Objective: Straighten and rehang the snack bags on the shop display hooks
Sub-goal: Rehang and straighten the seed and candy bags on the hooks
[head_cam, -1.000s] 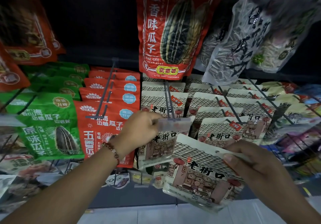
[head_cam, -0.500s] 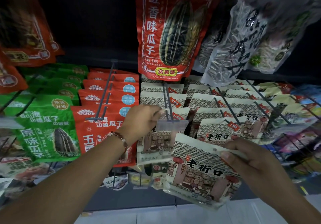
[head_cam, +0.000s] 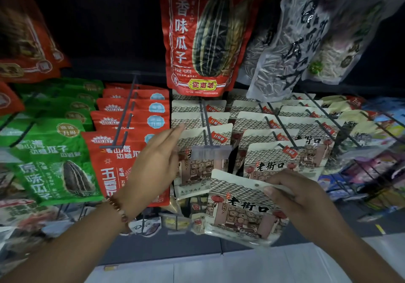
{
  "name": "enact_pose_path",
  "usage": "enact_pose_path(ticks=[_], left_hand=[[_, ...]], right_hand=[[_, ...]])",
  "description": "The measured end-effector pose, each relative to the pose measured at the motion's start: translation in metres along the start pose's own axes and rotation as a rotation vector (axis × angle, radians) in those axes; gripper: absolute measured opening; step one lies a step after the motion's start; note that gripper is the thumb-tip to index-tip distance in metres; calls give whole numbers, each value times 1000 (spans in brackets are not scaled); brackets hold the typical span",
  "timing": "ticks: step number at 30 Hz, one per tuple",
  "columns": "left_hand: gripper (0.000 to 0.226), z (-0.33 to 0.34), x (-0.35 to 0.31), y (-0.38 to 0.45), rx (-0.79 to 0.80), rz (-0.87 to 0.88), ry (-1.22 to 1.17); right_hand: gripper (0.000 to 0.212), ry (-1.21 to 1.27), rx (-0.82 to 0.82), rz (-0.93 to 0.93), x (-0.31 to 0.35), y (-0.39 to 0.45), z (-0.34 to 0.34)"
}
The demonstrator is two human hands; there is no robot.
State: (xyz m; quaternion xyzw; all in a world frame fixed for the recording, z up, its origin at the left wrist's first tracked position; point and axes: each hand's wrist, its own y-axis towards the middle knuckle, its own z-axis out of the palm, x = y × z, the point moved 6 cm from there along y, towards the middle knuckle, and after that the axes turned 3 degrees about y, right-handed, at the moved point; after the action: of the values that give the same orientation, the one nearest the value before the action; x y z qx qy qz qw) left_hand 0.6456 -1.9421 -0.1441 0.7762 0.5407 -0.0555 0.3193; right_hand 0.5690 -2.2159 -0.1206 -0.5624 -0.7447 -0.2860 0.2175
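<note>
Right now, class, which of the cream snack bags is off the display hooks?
The cream bag pinched at its top edge by the right hand; it is tilted below the hook, while the other cream bags hang in rows.

left hand (head_cam: pixel 153 164): fingertips smeared by motion, so contact with the cream bags on the hook (head_cam: pixel 201 135) cannot be told
price tag (head_cam: pixel 210 152): blurred blank, nothing legible
held cream bag (head_cam: pixel 243 208): upper right corner hidden under the right hand (head_cam: pixel 300 197)
large red bag (head_cam: pixel 208 32): top cut off by upper edge
grey bags (head_cam: pixel 306 34): upper right, blurred, print unreadable
red bags (head_cam: pixel 28 41): upper left, blurred, cut by left edge
small packets (head_cam: pixel 175 222): lower centre, too dim to identify
</note>
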Motion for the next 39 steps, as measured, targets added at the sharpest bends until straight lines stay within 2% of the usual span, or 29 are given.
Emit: enact_pose_path(ticks=[2,5,9,14,18,23,26,29,32,34,39], left_hand=[[61,-11,2,-13,-48,-27,-22],[47,-23,-9,-23,-101,20,-3],[41,-15,-43,-32,8,191,26],[37,-12,-57,-36,-11,141,96],[47,1,-71,-47,81,141,167],[69,25,-77,-70,356,-66,223],[62,42,-92,-82,434,-74,280],[45,57,-111,-79,414,19,305],[35,77,-139,-69,514,123,327],[33,91,-149,-62,554,124,328],[33,119,-164,-50,539,57,276]], right_hand=[[34,5,9,-7,-1,1,5],[28,-18,5,-30,-2,3,12],[13,-59,28,-52,-4,4,22],[17,-63,50,-103,-4,1,30],[21,-48,52,-139,-4,-3,34],[27,-22,83,-164,-13,-12,37],[27,-4,105,-178,-21,-18,36],[33,-24,123,-211,-32,-22,32],[27,-61,124,-236,-48,-27,23],[22,-86,104,-248,-60,-30,15],[12,-85,138,-244,-92,-27,-6]])
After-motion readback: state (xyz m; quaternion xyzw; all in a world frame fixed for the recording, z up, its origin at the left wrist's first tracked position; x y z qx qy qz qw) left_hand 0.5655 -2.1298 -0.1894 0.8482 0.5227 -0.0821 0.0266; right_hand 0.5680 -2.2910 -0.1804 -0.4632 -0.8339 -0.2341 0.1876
